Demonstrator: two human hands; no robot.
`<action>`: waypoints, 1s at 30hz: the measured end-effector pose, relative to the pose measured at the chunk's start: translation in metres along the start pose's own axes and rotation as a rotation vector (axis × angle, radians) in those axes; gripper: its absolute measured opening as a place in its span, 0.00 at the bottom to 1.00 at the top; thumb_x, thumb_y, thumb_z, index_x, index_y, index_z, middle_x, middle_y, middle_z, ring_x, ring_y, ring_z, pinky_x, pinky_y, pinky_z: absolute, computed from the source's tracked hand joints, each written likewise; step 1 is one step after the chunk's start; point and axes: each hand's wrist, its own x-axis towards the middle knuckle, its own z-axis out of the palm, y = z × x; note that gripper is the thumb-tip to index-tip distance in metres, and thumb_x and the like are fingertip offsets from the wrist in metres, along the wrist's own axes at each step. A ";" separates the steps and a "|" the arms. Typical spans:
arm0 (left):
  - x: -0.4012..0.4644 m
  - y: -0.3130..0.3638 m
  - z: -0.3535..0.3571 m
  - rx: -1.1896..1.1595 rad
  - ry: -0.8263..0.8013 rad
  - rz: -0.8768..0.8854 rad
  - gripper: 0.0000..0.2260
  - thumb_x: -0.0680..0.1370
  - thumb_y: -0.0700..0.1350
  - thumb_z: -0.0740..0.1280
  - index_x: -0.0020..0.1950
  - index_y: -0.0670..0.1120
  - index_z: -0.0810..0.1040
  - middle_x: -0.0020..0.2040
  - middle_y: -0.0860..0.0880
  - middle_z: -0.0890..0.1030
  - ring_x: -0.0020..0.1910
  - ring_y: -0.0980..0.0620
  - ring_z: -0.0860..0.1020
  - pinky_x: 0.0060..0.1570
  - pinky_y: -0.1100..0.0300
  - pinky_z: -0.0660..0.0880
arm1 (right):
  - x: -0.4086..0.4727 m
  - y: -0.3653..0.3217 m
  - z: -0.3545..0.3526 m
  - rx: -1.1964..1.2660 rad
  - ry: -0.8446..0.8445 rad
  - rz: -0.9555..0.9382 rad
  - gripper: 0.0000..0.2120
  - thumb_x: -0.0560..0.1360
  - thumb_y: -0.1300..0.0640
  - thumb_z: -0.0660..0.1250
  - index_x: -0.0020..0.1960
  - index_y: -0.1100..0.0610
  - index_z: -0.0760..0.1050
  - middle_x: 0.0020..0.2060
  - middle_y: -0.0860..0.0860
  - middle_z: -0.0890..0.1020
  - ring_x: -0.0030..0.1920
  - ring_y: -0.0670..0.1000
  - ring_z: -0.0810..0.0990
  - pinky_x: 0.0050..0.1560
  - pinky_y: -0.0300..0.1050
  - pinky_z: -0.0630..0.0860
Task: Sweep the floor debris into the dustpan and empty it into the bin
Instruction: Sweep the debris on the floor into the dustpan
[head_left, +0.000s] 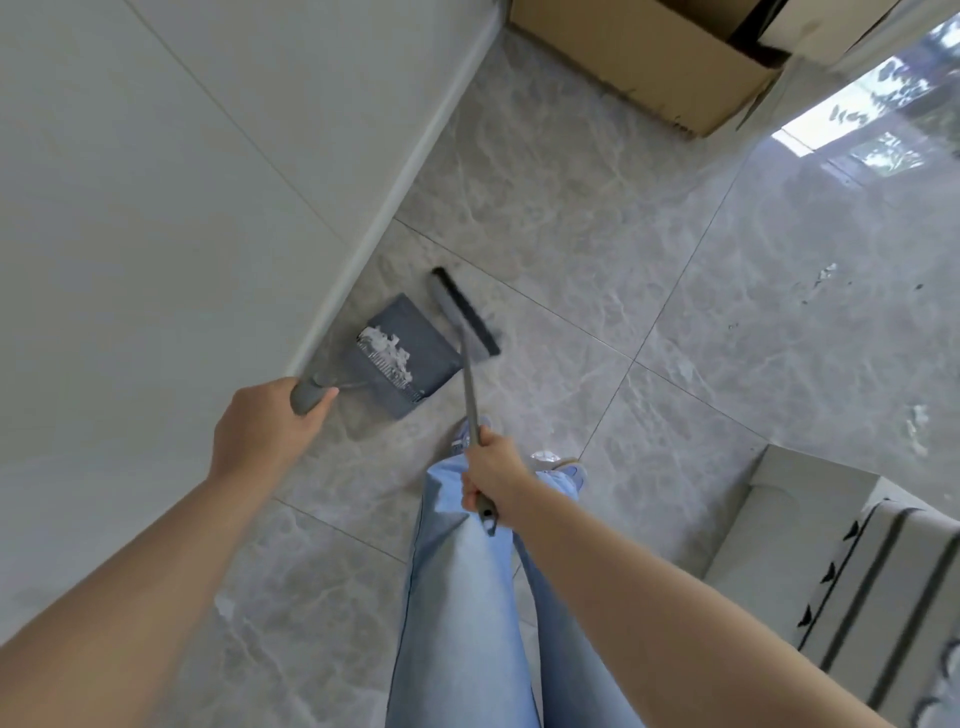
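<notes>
Surroundings: grey marbled tile floor (597, 218); a white wall (156, 182) with a pale skirting board (410, 156) runs along the floor's left edge; an open cardboard box (644, 57) stands at the floor's far edge, well apart from the work; a white cabinet with dark stripes (852, 566) sits at the right near corner; the person's light-blue trouser legs (467, 597) and shoes fill the near middle. Small white and dark specks (826, 275) lie on the tiles towards the right, away from the tools. Dustpan (410, 338): dark grey, flat tray with a toothed comb along its rear edge, lying on the floor just beside the skirting board; white scraps of debris (387, 351) are heaped at the back of the tray against the comb. Its open lip faces away from the person, towards the broom; its handle rises back to the left hand (270, 431), whose fingers curl round the grey grip. Broom (462, 312): long narrow head, grey with a black strip, blurred, lying on the floor at the dustpan's right edge, long axis running from far-left to near-right. Its thin grey pole slants back and up to the right hand (493, 478), which grips it near the top end, above the trouser legs.
</notes>
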 end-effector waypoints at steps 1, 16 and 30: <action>0.001 0.001 0.000 -0.003 0.007 0.003 0.17 0.75 0.59 0.68 0.37 0.46 0.79 0.29 0.47 0.76 0.33 0.41 0.76 0.30 0.58 0.70 | -0.003 0.005 0.010 0.006 -0.027 -0.016 0.19 0.78 0.61 0.54 0.68 0.58 0.69 0.31 0.51 0.69 0.24 0.50 0.67 0.22 0.40 0.66; 0.028 0.094 0.012 0.002 -0.002 0.211 0.17 0.75 0.59 0.68 0.40 0.45 0.79 0.38 0.41 0.81 0.41 0.37 0.79 0.35 0.54 0.74 | 0.001 -0.061 -0.077 0.388 0.143 -0.059 0.12 0.81 0.63 0.51 0.62 0.60 0.67 0.25 0.51 0.64 0.20 0.49 0.62 0.21 0.38 0.60; 0.045 0.181 0.028 0.145 -0.176 0.399 0.16 0.77 0.58 0.67 0.42 0.45 0.76 0.47 0.40 0.81 0.49 0.38 0.78 0.40 0.56 0.67 | -0.022 0.009 -0.053 0.468 0.094 0.087 0.12 0.81 0.63 0.51 0.62 0.61 0.68 0.24 0.50 0.61 0.22 0.48 0.58 0.21 0.35 0.58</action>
